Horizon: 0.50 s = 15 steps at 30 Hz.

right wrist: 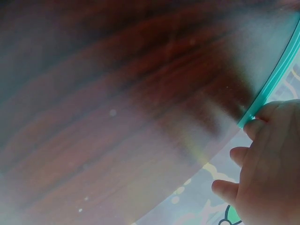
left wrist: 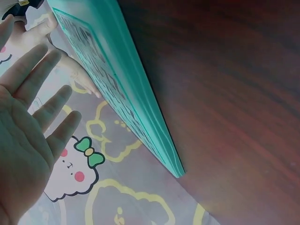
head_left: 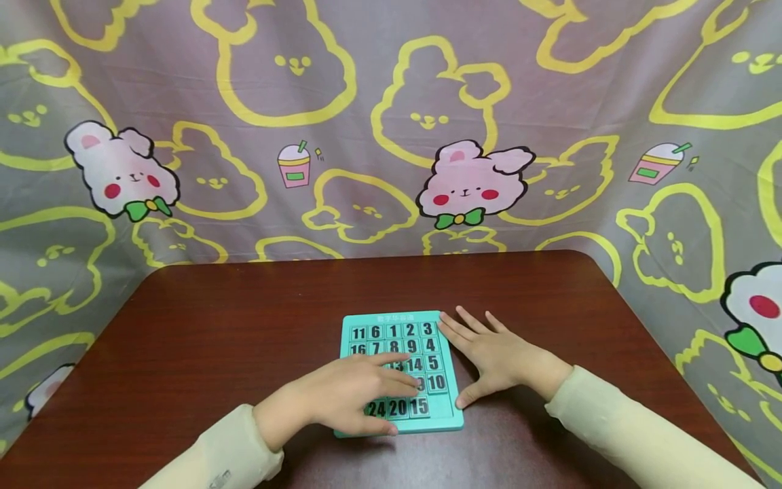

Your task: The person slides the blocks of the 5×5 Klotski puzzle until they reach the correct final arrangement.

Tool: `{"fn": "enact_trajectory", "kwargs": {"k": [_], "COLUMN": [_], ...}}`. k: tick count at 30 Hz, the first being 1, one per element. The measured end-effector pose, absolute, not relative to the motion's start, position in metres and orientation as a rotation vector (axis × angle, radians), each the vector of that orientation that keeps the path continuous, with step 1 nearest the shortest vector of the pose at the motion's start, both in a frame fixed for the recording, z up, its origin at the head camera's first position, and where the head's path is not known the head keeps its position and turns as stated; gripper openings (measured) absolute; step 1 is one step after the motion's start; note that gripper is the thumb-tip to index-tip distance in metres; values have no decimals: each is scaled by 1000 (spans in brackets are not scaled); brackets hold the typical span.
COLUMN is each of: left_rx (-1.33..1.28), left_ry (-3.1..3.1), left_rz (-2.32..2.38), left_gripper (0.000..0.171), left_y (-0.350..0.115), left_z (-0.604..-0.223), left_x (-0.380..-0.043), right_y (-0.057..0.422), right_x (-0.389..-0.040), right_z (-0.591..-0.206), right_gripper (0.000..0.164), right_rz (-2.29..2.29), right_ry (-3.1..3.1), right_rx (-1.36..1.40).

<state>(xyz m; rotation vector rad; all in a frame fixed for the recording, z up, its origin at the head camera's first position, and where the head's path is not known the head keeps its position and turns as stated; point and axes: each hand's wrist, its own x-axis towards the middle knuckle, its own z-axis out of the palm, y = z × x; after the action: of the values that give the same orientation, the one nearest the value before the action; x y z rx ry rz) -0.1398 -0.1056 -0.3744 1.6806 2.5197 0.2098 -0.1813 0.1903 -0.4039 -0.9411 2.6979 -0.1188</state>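
A turquoise number sliding puzzle (head_left: 430,426) lies flat on the table, its tiles printed with black numbers. At its lower right corner, beside the 15 tile (head_left: 419,406), a gap shows in the tiles. My left hand (head_left: 342,390) is over the puzzle's left and lower part, fingers extended, hiding several tiles. In the left wrist view its fingers (left wrist: 44,75) are spread and hold nothing. The right hand (head_left: 497,353) is spread at the puzzle's right edge, with index fingertip near the top corner and thumb near the bottom. In the right wrist view, fingers touch the turquoise frame (right wrist: 276,77).
The puzzle is on a dark red-brown wooden table (head_left: 232,326) with rounded far corners. Behind and along both sides hangs a grey curtain (head_left: 366,136) printed with yellow outlines, rabbit faces and drink cups.
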Motion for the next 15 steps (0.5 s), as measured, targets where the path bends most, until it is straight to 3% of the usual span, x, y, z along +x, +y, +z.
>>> {"fn": "enact_trajectory", "kwargs": {"k": [15], "left_rx": [1724], "left_ry": [2498], "left_rz": [176], "left_gripper": [49], "left_y": [-107], "left_z": [-383], "left_x": [-130], "right_y": [190], "right_x": [-181], "right_z": [-403], "right_gripper": [133], "right_rz": [-116], "right_ry": [2694], "right_rx": [-934]}}
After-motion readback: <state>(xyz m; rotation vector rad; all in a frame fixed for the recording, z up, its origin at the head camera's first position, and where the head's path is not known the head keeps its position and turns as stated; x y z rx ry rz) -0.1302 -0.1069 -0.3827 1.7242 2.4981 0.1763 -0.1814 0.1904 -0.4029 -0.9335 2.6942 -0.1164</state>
